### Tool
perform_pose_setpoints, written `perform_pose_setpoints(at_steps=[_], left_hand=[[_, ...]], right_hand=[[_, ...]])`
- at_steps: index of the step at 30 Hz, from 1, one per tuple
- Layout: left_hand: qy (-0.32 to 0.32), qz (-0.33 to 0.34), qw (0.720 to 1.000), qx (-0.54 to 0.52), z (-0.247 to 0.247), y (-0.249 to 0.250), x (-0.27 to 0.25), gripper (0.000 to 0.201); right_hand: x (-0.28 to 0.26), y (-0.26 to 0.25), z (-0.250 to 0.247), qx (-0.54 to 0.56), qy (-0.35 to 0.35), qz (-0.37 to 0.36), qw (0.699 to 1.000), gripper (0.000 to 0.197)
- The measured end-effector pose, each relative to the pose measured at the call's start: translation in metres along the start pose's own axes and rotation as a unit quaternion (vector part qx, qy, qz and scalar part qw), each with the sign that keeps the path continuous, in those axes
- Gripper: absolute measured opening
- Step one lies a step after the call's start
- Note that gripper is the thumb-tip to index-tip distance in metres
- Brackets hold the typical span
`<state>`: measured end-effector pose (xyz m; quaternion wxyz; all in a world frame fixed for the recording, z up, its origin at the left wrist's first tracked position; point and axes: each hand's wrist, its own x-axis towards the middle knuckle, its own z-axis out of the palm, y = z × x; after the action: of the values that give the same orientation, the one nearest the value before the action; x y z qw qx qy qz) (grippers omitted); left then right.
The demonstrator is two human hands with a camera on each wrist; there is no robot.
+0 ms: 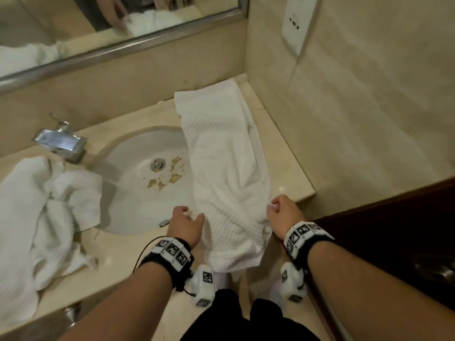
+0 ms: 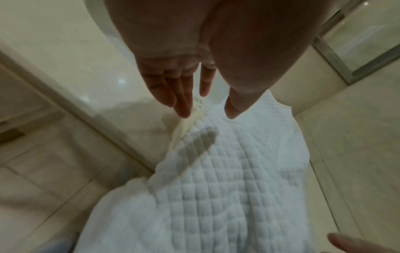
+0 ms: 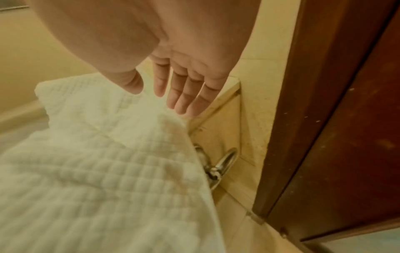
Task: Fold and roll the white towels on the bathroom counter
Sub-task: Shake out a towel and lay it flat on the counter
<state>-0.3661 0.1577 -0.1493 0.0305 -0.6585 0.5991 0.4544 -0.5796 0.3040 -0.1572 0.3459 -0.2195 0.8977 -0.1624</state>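
**White towel lies lengthwise on the counter, a hand at each side of its near end**

White towel (image 1: 227, 168), waffle-textured and folded into a long strip, stretches from the back wall along the beige stone counter (image 1: 283, 168) on the right of the sink (image 1: 138, 183), its left edge overlapping the basin rim. Its near end hangs over the counter's front edge.

The left hand (image 1: 184, 226) sits at the strip's left edge, near the front of the counter. In the left wrist view its fingers (image 2: 173, 89) are straight and loosely spread above the fabric, with nothing in their hold. The right hand (image 1: 283, 214) is at the strip's right edge; the right wrist view shows its fingers (image 3: 186, 92) extended and relaxed, the thumb just at the cloth, nothing pinched or grasped.

A second white towel (image 1: 41, 210) lies crumpled in a heap on the counter left of the sink, beside the chrome faucet (image 1: 60, 141). Brown stains mark the basin near the drain (image 1: 158, 164). A mirror (image 1: 98, 25) runs along the back wall, and a white wall socket (image 1: 296, 20) is set in the right-hand wall. Both wrists wear black bands with black-and-white square marker tags; no readable writing or brand shows anywhere.
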Motion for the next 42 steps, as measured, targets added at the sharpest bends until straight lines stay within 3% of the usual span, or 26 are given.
perform_pose_setpoints(at_steps=[2, 6, 9, 12, 14, 17, 20, 27, 33, 37, 38, 42], left_hand=[[-0.032, -0.012, 0.999, 0.009, 0.000, -0.002, 0.020, 0.058], [-0.083, 0.027, 0.992, 0.096, 0.001, -0.005, 0.039, 0.026], [-0.137, 0.058, 0.976, 0.158, 0.001, -0.010, 0.032, 0.025], [-0.202, 0.090, 0.941, 0.255, -0.004, -0.018, 0.025, 0.030], [-0.215, 0.095, 0.934, 0.270, -0.012, -0.021, 0.027, 0.035], [-0.148, 0.081, 0.963, 0.210, -0.025, -0.015, 0.038, 0.036], [-0.105, 0.079, 0.976, 0.175, -0.035, 0.009, 0.055, 0.033], [-0.063, 0.033, 0.997, 0.042, -0.036, 0.052, 0.100, 0.029], [-0.056, -0.039, 0.992, -0.108, -0.021, 0.075, 0.154, 0.073], [-0.098, -0.112, 0.966, -0.212, -0.006, 0.078, 0.195, 0.109], [-0.101, -0.122, 0.959, -0.237, -0.004, 0.079, 0.200, 0.101], [-0.083, -0.082, 0.959, -0.260, -0.018, 0.099, 0.194, 0.032]], right_hand=[[0.011, -0.018, 0.005, 0.042, 0.028, 0.009, 0.999, 0.036], [0.033, -0.052, 0.014, 0.135, 0.089, 0.007, 0.987, 0.045], [0.052, -0.072, 0.018, 0.222, 0.091, 0.022, 0.971, 0.052], [0.062, -0.086, 0.018, 0.183, 0.060, 0.043, 0.980, 0.047], [0.063, -0.090, 0.016, 0.157, 0.072, 0.039, 0.984, 0.046], [0.059, -0.086, 0.008, 0.134, 0.112, 0.078, 0.982, 0.053], [0.066, -0.073, 0.002, 0.063, 0.102, 0.103, 0.987, 0.040], [0.107, -0.088, -0.020, 0.091, 0.117, 0.060, 0.987, 0.033], [0.171, -0.121, -0.022, 0.093, 0.117, 0.018, 0.989, 0.045], [0.194, -0.132, -0.025, -0.020, 0.069, 0.024, 0.997, 0.048], [0.197, -0.134, -0.027, -0.034, 0.055, 0.018, 0.998, 0.043], [0.203, -0.136, -0.045, 0.009, 0.025, -0.006, 1.000, 0.025]])
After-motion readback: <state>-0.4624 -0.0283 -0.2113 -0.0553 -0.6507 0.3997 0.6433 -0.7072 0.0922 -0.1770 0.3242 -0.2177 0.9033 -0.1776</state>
